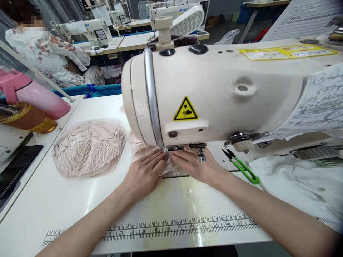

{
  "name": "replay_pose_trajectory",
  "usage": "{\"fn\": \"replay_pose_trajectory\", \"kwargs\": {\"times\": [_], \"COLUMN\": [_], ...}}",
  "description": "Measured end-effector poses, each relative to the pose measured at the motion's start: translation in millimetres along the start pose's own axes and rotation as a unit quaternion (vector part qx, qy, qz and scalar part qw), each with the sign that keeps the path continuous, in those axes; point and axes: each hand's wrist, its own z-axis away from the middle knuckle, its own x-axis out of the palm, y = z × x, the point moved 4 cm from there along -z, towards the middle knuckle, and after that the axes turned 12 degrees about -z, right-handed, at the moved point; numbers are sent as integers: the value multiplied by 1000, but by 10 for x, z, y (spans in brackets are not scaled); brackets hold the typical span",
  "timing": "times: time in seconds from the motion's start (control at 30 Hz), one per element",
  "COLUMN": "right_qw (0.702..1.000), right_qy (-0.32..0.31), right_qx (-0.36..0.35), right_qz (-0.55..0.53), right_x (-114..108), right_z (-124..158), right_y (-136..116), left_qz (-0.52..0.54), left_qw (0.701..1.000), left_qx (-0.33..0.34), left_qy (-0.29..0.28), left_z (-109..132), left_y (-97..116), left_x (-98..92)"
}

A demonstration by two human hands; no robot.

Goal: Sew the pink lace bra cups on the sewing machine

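Observation:
A cream sewing machine (214,96) fills the upper middle, its head above both my hands. Pale pink lace fabric (140,148) lies on the machine bed under the needle area. My left hand (148,167) presses flat on that lace, fingers stretched toward the needle area. From the other side, my right hand (197,166) rests on the fabric's right edge, its fingers extended leftward and partly hidden by the machine head. Left of my left hand sits a heap of pink lace pieces (89,148) with loose dark threads.
Green thread snips (242,167) and white cloth (292,182) lie to the right. A printed ruler (158,228) runs along the front edge. At left are a pink bottle (40,94), an amber cup (29,117) and a black phone (20,169). A person (48,53) sits beyond.

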Motion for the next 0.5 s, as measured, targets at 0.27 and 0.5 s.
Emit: {"fn": "replay_pose_trajectory", "kwargs": {"times": [0.27, 0.5], "right_qw": [995, 993], "right_qy": [37, 30], "right_qx": [-57, -63], "right_qz": [-67, -93], "right_x": [96, 106], "right_z": [-102, -107], "right_y": [-115, -112], "left_qz": [-8, -5], "left_qw": [1000, 999], "left_qx": [-18, -38], "left_qy": [-7, -21], "left_z": [-16, 26], "left_y": [-29, -54], "left_x": [-2, 57]}}
